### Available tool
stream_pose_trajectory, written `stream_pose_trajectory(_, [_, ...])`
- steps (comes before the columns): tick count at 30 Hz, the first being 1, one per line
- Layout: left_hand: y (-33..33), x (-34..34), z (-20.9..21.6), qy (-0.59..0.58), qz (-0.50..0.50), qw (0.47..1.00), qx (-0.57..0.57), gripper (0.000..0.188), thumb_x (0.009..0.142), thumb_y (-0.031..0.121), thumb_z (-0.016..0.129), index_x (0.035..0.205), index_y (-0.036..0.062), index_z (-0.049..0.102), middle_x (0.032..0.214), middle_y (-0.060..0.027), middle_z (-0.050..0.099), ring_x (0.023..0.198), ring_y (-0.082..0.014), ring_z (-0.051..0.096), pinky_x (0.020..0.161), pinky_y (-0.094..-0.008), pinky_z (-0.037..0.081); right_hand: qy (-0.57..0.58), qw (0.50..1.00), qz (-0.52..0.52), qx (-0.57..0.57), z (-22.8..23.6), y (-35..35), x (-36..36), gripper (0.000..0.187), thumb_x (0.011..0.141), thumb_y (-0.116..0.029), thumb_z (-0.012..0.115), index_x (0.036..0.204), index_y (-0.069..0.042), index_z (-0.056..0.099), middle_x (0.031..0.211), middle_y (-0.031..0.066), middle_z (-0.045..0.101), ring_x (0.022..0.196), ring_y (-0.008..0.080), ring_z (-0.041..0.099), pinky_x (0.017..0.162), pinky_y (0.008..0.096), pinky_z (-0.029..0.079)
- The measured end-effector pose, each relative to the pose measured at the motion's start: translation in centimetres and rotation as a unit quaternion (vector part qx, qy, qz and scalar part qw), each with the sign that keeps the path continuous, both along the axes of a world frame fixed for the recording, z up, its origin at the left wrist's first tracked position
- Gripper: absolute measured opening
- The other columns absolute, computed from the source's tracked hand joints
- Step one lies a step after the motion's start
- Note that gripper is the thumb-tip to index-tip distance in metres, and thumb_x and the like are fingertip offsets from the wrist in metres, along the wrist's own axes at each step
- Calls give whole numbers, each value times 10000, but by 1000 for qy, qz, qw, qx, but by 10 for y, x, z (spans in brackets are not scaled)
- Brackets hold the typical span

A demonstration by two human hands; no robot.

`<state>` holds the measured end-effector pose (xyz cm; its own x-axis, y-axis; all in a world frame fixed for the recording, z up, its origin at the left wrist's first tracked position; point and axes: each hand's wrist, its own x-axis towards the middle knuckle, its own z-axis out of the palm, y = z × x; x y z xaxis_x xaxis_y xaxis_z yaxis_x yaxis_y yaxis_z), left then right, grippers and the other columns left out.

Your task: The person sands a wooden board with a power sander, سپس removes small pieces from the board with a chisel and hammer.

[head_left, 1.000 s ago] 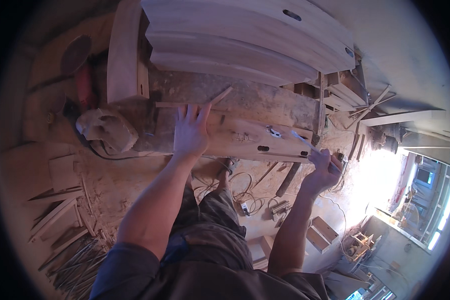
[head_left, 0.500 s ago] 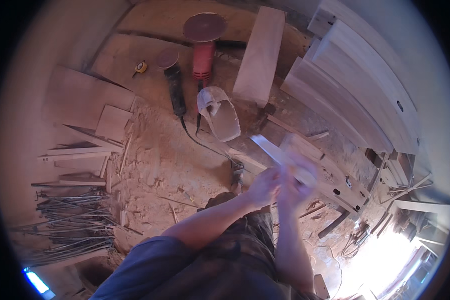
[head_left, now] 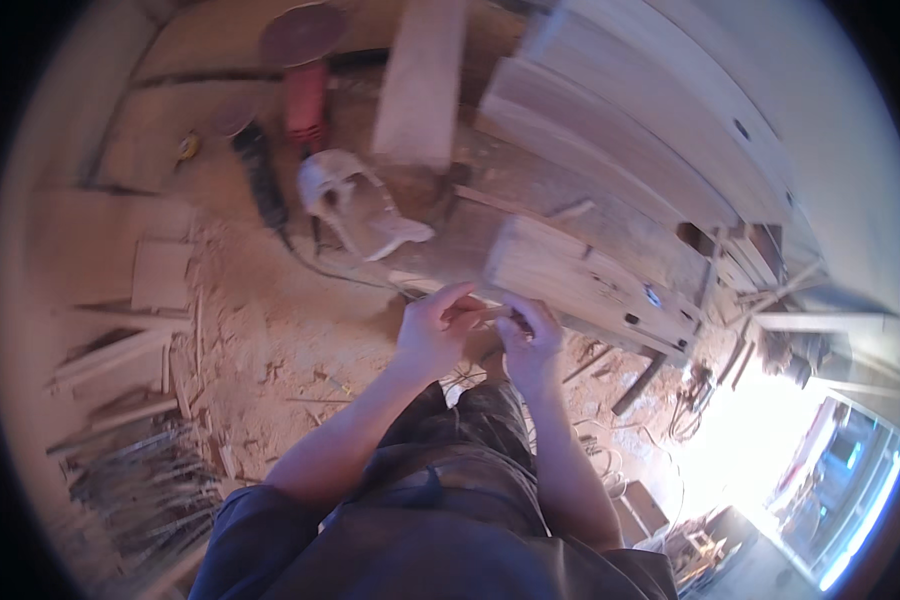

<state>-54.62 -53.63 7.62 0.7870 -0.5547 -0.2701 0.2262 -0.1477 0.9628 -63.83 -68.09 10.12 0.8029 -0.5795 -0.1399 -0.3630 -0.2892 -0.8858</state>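
Observation:
In front of my waist, my left hand (head_left: 437, 328) and my right hand (head_left: 530, 338) are close together with fingers bent inward. The fingertips of both pinch around something small between them, too small and blurred to name. Just beyond them on the bench lies a pale, dusty, hollow object (head_left: 332, 192), open on one side; its kind is unclear. A white flap-like piece (head_left: 407, 236) sticks out from its near right end. To the right of my hands rests a thick wooden beam (head_left: 560, 268) with dark holes cut in it.
A red sander (head_left: 306, 100) with a round disc and a black one (head_left: 260, 180) lie at the far left, near a yellow tape measure (head_left: 187, 147). Wide planks (head_left: 610, 150) are stacked at the right. Metal clamps (head_left: 150, 490) lie at the lower left. Sawdust and offcuts cover the floor.
The long pale strip my hands held is no longer in them; a white piece now shows at the hollow object. My hands have come lower and left, and the whole view has shifted.

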Motion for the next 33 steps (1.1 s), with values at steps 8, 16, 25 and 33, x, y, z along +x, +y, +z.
stream_pose_trajectory(8, [-99,-25,16,-377,-198,905,-6,206,792,-77,740,972,20,709,851,-127,704,817,-328,674,692,-409,556,-5,986,-165,-6,-9,-56,-89,221,861,30,679,1076,-5,715,980,145,708,864,270,710,782,352,562])
stream_pose_trajectory(16, [-233,-45,-18,-478,-317,816,-66,189,789,-54,736,959,12,690,880,-112,692,863,-319,668,739,-419,561,59,911,-409,-15,-43,-133,-231,226,891,21,665,1111,-1,715,939,35,696,874,131,663,818,270,541])
stream_pose_trajectory(25, [-292,-37,-31,-518,-359,771,-90,208,671,-68,729,809,35,612,878,-91,669,846,-307,667,736,-406,560,92,868,-487,-16,-84,-170,-306,205,921,-6,659,1114,43,707,984,54,718,886,124,666,813,273,529])
stream_pose_trajectory(33, [-313,-37,-18,-562,-414,713,-66,181,690,-68,739,769,30,609,878,-86,673,833,-282,667,702,-378,553,134,871,-472,-13,-103,-186,-314,255,904,-67,674,1138,29,709,973,93,713,896,168,663,837,327,532])
